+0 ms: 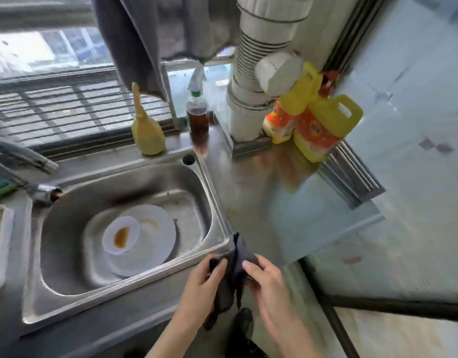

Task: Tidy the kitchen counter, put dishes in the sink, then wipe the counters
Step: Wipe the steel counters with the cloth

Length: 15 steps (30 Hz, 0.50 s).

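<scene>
In the sink (pixel 67 228), set in the tabletop's (pixel 287 202) left, a saucer (pixel 120 236) with brown sauce sits on a white plate (pixel 155 244). At the front edge, by the sink's near right corner, your left hand (pixel 196 288) and right hand (pixel 269 282) both curl their fingers on a dark cloth (pixel 233 267) bunched between them. Two yellow jugs (pixel 323 125) stand at the back right corner.

Home kitchen: steel sink (pixel 209 200) (plates (pixel 150 239) inside), counter (pixel 274 202), yellow oil jugs (pixel 326 125).
</scene>
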### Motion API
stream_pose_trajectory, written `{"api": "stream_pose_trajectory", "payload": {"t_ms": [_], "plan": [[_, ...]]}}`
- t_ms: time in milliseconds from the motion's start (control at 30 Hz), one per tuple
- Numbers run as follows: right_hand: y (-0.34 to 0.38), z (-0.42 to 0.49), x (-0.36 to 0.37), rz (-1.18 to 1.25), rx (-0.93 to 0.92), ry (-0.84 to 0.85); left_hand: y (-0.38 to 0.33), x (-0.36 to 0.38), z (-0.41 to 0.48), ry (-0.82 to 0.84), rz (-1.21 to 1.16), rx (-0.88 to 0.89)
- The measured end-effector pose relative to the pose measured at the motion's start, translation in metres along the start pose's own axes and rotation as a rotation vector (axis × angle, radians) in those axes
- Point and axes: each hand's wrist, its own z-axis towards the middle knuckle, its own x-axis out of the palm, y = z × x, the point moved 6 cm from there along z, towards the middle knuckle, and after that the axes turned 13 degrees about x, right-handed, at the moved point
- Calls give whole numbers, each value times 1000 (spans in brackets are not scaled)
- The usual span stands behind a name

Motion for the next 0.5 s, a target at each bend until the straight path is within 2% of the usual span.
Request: {"api": "stream_pose_trajectory", "payload": {"t_ms": [100, 200, 300, 400, 500], "plan": [[21, 13, -44, 25, 68, -57, 9, 31, 14, -155, -67, -102], [54, 30, -99, -52, 12, -240, 8, 54, 37, -221, -29, -132], [99, 52, -156, -126, -72, -457, 6, 78, 69, -232, 14, -156], [148, 69, -192, -227, -164, -605, 5, 106, 100, -202, 78, -137], [190, 76, -206, -478, -306, -797, 14, 145, 120, -143, 45, -159]]}}
